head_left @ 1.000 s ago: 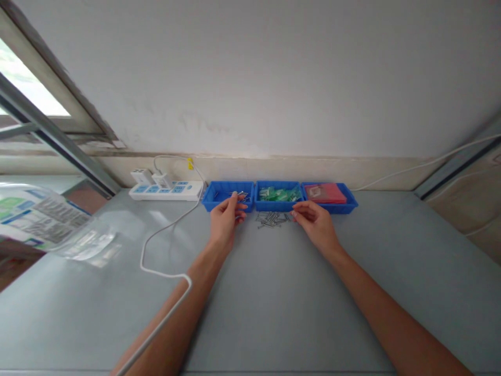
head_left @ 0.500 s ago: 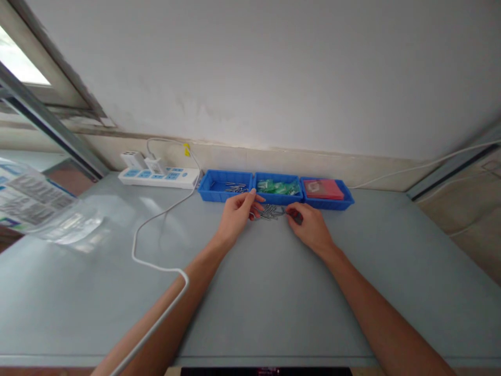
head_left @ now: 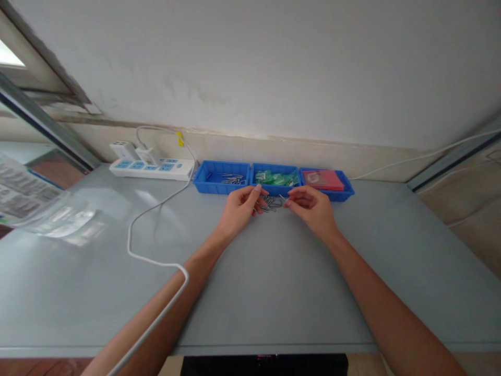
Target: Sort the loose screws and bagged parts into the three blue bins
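My left hand [head_left: 240, 208] is curled at the left side of a small pile of thin silver screws [head_left: 271, 203] on the table, thumb against the fingers; what it holds, if anything, is hidden. At the right side of the pile, my right hand [head_left: 313, 208] pinches a thin silver screw [head_left: 282, 198] between thumb and fingertips, its end pointing up and left. Behind the hands stand three blue trays in a row. More screws lie in the left tray [head_left: 213, 187], green plastic packets [head_left: 276, 178] fill the middle one, and flat red packets [head_left: 326, 179] lie in the right one [head_left: 347, 196].
A white power strip [head_left: 152, 169] with plugged-in adapters stands left of the trays. Its white cable [head_left: 156, 261] loops over the table and passes in front of my left forearm. A clear plastic bottle [head_left: 50, 209] is at the far left. The wall [head_left: 274, 78] rises behind.
My right hand has lifted slightly and turned, and the screw in its fingertips now shows. The left hand stays beside the pile. The whole view has shifted slightly.
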Demonstrator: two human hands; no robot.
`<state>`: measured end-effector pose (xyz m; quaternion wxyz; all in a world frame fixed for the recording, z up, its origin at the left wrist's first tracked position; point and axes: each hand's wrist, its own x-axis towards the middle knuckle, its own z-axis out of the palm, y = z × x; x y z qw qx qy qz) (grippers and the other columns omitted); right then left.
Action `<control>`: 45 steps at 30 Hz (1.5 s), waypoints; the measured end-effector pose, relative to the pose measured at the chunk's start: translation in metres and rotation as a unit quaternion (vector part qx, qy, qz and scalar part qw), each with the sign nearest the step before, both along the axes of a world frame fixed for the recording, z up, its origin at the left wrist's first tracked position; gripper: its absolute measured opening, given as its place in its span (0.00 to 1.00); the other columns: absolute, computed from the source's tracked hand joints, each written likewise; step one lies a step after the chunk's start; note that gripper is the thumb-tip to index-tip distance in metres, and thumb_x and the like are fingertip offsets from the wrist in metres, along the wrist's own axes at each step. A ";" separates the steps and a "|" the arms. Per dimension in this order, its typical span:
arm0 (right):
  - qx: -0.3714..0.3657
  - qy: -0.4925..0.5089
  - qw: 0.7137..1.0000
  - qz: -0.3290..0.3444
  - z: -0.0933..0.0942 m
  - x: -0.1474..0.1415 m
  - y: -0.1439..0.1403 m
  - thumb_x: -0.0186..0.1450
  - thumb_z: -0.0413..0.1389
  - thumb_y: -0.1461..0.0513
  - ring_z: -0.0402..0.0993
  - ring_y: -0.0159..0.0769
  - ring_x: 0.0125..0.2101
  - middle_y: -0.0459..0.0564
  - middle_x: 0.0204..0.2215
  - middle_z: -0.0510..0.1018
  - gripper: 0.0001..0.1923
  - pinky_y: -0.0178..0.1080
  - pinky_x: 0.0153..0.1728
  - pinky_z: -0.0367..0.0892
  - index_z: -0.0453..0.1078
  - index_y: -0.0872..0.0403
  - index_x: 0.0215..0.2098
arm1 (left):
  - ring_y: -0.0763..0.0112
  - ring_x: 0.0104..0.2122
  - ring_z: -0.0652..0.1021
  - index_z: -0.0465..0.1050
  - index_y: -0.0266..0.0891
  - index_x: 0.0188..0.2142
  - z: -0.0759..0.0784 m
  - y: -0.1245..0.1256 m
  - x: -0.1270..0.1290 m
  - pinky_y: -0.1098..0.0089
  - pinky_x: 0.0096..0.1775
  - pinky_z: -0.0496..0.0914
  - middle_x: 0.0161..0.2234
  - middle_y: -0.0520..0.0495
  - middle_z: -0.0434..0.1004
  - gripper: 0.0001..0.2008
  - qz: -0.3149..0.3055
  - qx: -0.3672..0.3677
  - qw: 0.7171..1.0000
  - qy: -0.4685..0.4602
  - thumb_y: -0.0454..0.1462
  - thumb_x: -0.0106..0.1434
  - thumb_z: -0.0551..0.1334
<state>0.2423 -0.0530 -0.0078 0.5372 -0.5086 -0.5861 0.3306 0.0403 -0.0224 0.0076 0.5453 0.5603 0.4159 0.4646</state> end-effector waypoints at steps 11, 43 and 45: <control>-0.045 0.100 0.989 0.104 0.004 -0.004 -0.004 0.52 0.72 0.54 0.80 0.36 0.31 0.45 0.30 0.81 0.19 0.41 0.38 0.76 0.75 0.50 0.37 | 0.68 0.27 0.80 0.84 0.38 0.35 0.000 -0.006 0.004 0.70 0.31 0.73 0.29 0.44 0.83 0.13 -0.098 0.029 0.995 0.006 0.45 0.56 0.73; 0.124 -0.405 0.906 0.015 -0.019 0.006 0.001 0.66 0.56 0.66 0.76 0.45 0.45 0.54 0.41 0.81 0.11 0.48 0.50 0.71 0.79 0.52 0.42 | 0.71 0.32 0.82 0.79 0.35 0.34 0.008 0.008 -0.008 0.75 0.33 0.73 0.34 0.43 0.84 0.16 0.084 -0.118 0.975 -0.171 0.45 0.54 0.75; 0.119 -0.403 0.907 0.016 -0.020 0.007 0.002 0.66 0.56 0.66 0.76 0.45 0.43 0.54 0.40 0.81 0.09 0.47 0.49 0.71 0.79 0.52 0.40 | 0.71 0.31 0.82 0.80 0.36 0.34 0.006 0.006 -0.007 0.74 0.33 0.73 0.33 0.43 0.84 0.18 0.066 -0.111 0.979 -0.157 0.47 0.52 0.76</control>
